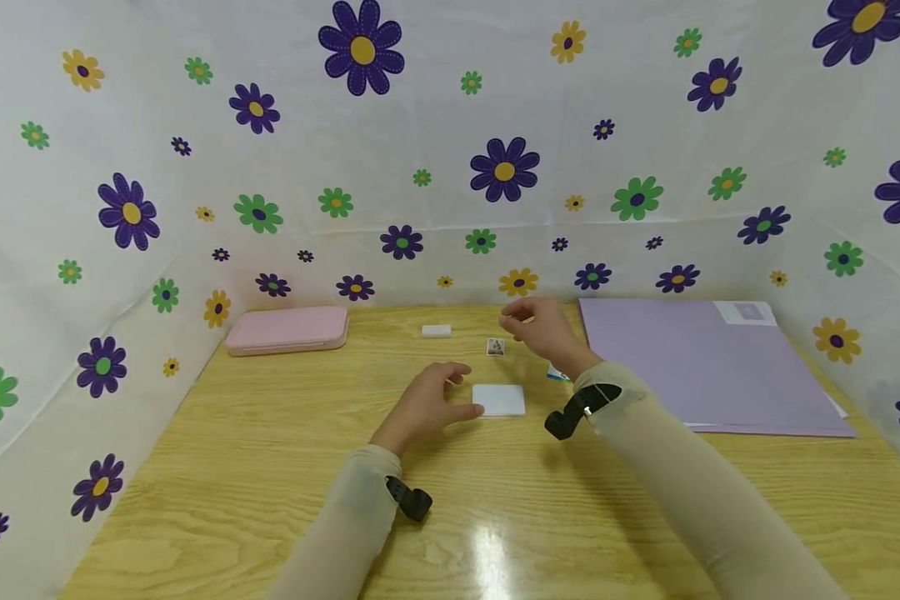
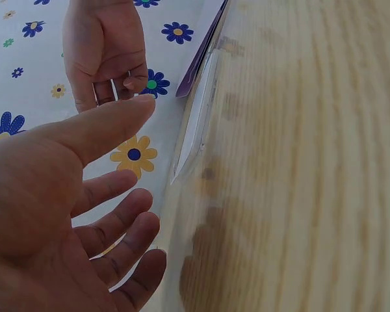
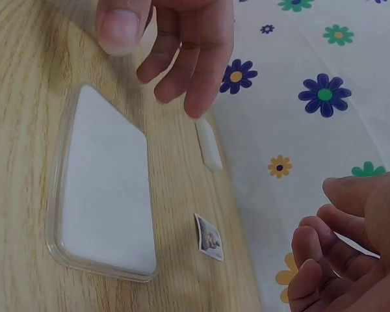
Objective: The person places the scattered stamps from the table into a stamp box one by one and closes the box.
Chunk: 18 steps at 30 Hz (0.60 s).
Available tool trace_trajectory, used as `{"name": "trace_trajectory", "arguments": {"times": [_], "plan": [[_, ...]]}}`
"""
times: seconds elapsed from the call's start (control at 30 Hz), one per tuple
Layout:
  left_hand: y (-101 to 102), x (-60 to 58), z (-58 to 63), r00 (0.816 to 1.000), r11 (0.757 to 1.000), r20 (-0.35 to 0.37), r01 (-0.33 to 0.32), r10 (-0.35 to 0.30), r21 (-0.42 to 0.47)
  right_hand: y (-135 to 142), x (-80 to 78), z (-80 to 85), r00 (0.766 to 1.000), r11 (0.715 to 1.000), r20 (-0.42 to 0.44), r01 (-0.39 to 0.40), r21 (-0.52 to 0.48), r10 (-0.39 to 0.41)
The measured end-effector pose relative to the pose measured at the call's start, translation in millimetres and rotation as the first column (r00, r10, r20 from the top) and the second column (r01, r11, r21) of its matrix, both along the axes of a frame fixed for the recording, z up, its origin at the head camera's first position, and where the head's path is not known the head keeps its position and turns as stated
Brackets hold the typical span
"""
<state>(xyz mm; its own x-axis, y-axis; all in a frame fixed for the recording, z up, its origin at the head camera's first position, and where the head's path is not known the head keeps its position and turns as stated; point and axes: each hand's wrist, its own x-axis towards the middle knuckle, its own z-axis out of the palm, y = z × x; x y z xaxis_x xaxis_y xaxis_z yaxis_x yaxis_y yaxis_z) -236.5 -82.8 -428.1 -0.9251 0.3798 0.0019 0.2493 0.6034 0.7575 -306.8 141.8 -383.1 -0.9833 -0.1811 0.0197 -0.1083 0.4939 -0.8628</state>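
A flat white rectangular block in a clear case (image 1: 498, 400) lies on the wooden table, close-up in the right wrist view as a white slab with a clear rim (image 3: 107, 188). Beside its left edge is my left hand (image 1: 429, 407), thumb near the corner and fingers spread; whether the thumb touches cannot be told. Beyond the block lies a small square picture piece (image 1: 495, 347). My right hand (image 1: 546, 333) hovers to the right of that piece, fingers loosely bent, nothing visible in them. A blue and white item (image 1: 557, 373) is partly hidden under the right wrist.
A small white bar (image 1: 437, 331) lies at the back of the table. The pink case (image 1: 288, 330) sits back left, and a large purple folder (image 1: 705, 367) with a white label covers the right side. A flowered cloth (image 1: 420, 125) hangs behind and at both sides.
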Motion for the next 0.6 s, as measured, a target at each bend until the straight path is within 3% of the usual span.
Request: {"name": "trace_trajectory", "arguments": {"times": [0.3, 0.6], "plan": [[2.0, -1.5, -4.9, 1.0, 1.0, 0.019, 0.005, -0.005, -0.008, -3.8, -15.9, -13.4, 0.999, 0.998, 0.035, 0.001, 0.06, -0.003], [4.9, -2.9, -7.0, 0.999, 1.0, 0.039, 0.017, -0.016, -0.025, -6.4, -28.9, -28.9, 0.999, 0.983, 0.038, -0.021, 0.182, 0.014]]}}
